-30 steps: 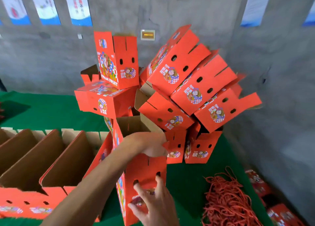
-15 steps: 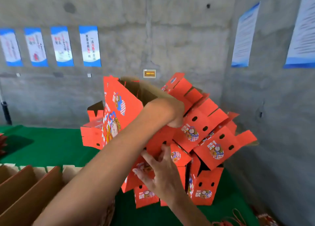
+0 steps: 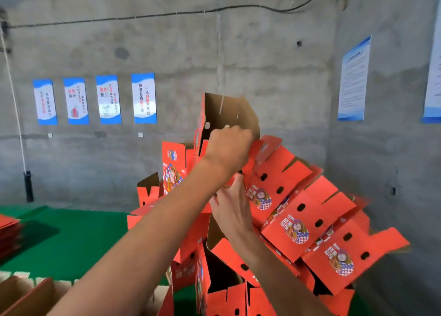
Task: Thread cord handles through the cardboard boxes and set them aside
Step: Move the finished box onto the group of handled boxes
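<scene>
- Red box [image 3: 229, 115] held up at the top of the pile [image 3: 298, 220], open brown inside facing us, tilted.
- Our left hand [image 3: 228, 148] is curled over the box's lower edge, gripping it; fingers hidden behind the knuckles.
- Our right hand [image 3: 232, 208] sits just below, fingers stretched up and touching the box's underside near a hole; whether it pinches anything we cannot tell, blur is heavy.
- Thin red cord [image 3: 196, 146] hangs along the box's left edge, probably threaded through a hole.
- Pile of the same red boxes leans right against the concrete wall [image 3: 262, 65], on green cloth [image 3: 71, 239].
- Flat brown cartons [image 3: 28, 296] at lower left.
- Four blue-white posters [image 3: 95, 100] on the wall.
</scene>
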The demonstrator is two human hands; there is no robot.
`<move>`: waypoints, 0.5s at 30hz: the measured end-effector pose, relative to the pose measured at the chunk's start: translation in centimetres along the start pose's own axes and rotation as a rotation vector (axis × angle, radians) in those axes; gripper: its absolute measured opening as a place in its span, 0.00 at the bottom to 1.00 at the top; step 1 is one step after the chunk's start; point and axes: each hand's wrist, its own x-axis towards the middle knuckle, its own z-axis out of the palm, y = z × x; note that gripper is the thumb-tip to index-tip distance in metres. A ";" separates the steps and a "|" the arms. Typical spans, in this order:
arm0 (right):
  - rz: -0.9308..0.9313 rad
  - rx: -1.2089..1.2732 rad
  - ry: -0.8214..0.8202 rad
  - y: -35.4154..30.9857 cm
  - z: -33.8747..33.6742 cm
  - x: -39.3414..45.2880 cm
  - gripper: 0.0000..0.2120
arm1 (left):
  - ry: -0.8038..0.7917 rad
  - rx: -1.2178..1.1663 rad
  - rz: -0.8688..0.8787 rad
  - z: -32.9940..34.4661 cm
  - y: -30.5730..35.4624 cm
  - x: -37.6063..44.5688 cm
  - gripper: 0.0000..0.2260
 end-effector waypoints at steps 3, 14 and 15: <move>0.025 0.038 -0.015 0.1 2.4 2.1 0.16 | 0.122 0.021 0.046 3.8 -1.7 1.0 0.16; 0.061 0.168 -0.278 1.4 8.1 4.6 0.25 | -0.036 -0.003 -0.029 13.7 -5.4 0.1 0.39; 0.044 0.198 -0.297 1.7 8.0 4.5 0.25 | -0.106 -0.036 -0.044 14.4 -5.7 0.0 0.37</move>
